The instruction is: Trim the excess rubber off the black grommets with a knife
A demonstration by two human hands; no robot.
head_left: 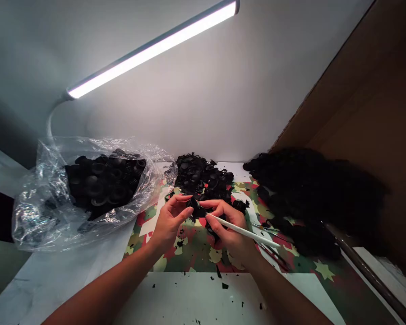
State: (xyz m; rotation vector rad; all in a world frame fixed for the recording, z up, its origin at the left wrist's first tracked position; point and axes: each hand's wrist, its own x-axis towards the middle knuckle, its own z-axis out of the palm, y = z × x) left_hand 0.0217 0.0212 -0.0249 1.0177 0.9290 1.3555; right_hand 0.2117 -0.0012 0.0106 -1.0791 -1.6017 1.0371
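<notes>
My left hand (167, 225) is closed, with thumb and fingertips pinching a small black ribbed part (196, 209) that looks like rubber. In my right hand (235, 228) lies a slim white-handled tool (257, 238), gripped like a pen, its tip at the black part. The tip itself is too small to make out. My right fingertips come close to the part, or touch it. Right behind my hands rises a pile of black scraps and thin discs (199, 174).
At the left, an open clear plastic bag (43, 212) holds many black ribbed parts (104, 180). A large dark heap (307, 189) fills the right side by a cardboard wall (365, 90). Thin tools (274, 257) lie beside my right wrist. A lit lamp (155, 49) hangs above.
</notes>
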